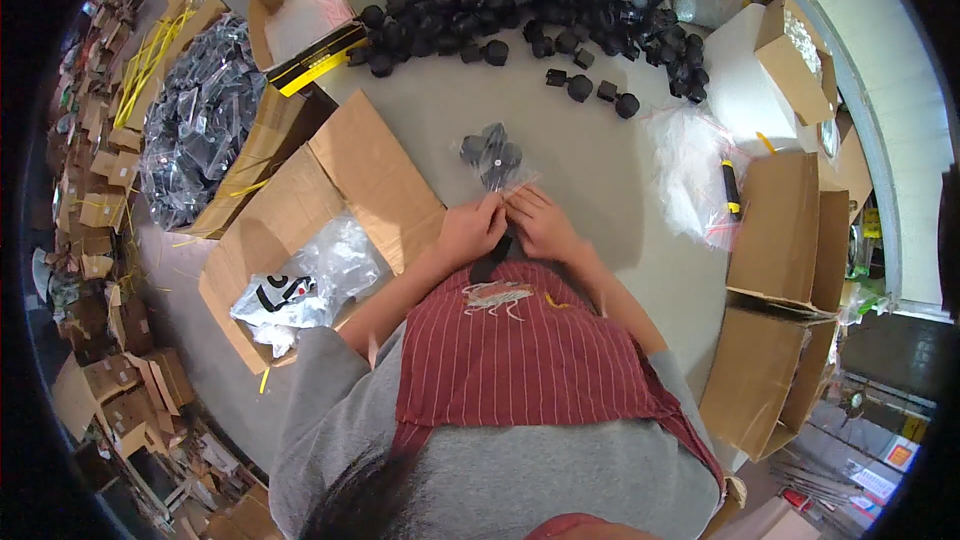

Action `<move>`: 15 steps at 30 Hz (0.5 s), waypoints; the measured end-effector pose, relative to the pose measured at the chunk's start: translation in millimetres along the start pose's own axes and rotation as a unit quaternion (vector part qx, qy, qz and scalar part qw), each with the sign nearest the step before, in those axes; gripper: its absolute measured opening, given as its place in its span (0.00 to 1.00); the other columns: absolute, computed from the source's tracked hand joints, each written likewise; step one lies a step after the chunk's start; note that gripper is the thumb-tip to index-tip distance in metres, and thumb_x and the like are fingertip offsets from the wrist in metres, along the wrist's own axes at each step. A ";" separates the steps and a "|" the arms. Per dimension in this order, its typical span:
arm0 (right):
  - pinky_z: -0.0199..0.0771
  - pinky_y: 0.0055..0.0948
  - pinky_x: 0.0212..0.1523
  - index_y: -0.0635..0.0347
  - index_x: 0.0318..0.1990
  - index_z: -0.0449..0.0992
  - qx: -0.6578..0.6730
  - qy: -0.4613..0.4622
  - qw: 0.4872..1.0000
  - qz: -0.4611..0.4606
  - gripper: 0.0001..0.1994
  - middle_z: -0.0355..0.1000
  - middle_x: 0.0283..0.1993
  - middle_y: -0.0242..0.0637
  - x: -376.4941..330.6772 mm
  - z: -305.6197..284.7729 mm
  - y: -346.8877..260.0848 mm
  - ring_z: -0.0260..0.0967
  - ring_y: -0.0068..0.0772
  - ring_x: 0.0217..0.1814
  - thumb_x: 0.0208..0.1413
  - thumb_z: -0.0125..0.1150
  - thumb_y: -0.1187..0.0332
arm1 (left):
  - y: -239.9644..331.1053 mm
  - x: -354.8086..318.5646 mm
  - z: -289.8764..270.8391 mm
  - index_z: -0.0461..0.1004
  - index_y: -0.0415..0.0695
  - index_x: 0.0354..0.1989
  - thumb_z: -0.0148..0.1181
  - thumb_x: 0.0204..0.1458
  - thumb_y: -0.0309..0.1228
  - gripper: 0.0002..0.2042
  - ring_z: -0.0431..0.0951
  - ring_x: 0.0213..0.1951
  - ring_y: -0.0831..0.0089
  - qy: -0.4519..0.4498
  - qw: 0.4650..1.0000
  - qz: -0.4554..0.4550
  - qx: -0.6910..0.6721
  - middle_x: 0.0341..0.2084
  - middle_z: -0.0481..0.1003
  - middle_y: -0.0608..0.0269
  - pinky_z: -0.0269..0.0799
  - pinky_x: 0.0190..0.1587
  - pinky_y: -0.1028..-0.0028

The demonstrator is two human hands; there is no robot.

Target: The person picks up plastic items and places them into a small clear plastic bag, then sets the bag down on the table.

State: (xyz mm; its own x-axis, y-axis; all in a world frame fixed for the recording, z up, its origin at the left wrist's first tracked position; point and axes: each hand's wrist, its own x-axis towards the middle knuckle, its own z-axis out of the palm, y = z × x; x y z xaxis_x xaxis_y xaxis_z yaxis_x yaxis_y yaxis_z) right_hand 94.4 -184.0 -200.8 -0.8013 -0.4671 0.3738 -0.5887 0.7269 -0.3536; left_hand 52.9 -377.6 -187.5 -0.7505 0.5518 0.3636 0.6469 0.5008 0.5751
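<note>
I see my left hand (470, 230) and right hand (542, 222) pinching the near edge of a clear bag (497, 162) of black parts at 12 o'clock from them; fingertips partly hidden. The black knob pile (540, 0) is cut off at top.

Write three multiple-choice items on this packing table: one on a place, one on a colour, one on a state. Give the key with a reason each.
1. Where is the pile of black knobs?
A. at the table's far side
B. in the person's lap
C. on the floor

2. What colour is the striped apron?
A. blue
B. dark red
C. green

3. How is the small clear bag held?
A. by the left hand and the right hand together
B. by one hand
C. by neither hand

Key: A, the pile lies beyond the hands; B, red with pale stripes; A, both hands' fingers pinch its near edge.
</note>
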 end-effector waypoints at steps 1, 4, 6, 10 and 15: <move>0.56 0.44 0.69 0.64 0.55 0.72 0.009 -0.025 1.000 0.014 0.27 0.68 0.61 0.43 4.0 -2.5 -1.5 0.62 0.44 0.65 0.41 0.61 0.72 | -1.7 -0.3 1.2 0.70 0.47 0.35 0.61 0.51 0.31 0.07 0.77 0.23 0.56 -0.003 1.000 0.001 -0.007 0.20 0.75 0.56 0.72 0.23 0.60; 0.55 0.45 0.69 0.64 0.57 0.70 0.026 -0.042 0.998 0.027 0.28 0.67 0.61 0.44 17.7 -6.6 -10.1 0.61 0.48 0.66 0.44 0.61 0.70 | -1.7 2.2 -4.2 0.70 0.47 0.35 0.61 0.51 0.31 0.07 0.77 0.22 0.56 -0.005 1.000 0.009 -0.013 0.19 0.75 0.55 0.71 0.23 0.60; 0.55 0.45 0.69 0.64 0.57 0.69 0.032 -0.032 0.999 0.027 0.27 0.67 0.61 0.45 19.8 -7.4 -10.3 0.61 0.49 0.65 0.45 0.60 0.69 | 2.1 10.4 -16.1 0.70 0.47 0.35 0.62 0.50 0.31 0.07 0.77 0.22 0.56 -0.005 1.000 0.020 -0.012 0.19 0.74 0.55 0.71 0.23 0.59; 0.56 0.43 0.67 0.59 0.49 0.74 -0.012 -0.022 0.999 0.036 0.21 0.69 0.56 0.41 25.4 -30.1 -16.2 0.63 0.43 0.61 0.43 0.59 0.70 | 9.2 38.2 -52.8 0.71 0.47 0.31 0.61 0.49 0.30 0.05 0.76 0.21 0.56 -0.017 0.999 0.024 -0.040 0.18 0.73 0.56 0.70 0.23 0.61; 0.57 0.45 0.65 0.53 0.38 0.78 -0.184 0.090 0.979 0.014 0.14 0.67 0.56 0.37 37.0 -89.6 -25.7 0.62 0.39 0.60 0.40 0.59 0.72 | 37.5 78.8 -108.7 0.69 0.47 0.24 0.60 0.42 0.29 0.05 0.76 0.23 0.59 -0.018 0.994 0.102 0.019 0.18 0.72 0.61 0.68 0.23 0.61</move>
State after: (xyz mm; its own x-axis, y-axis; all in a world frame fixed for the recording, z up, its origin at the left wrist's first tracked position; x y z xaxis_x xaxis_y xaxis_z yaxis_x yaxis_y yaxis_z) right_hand 89.5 -174.9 -101.1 -0.7658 -0.3724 0.5243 -0.4618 0.8858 -0.0452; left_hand 3.3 -387.8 -57.6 -0.5976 0.6684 0.4429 0.7906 0.3995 0.4640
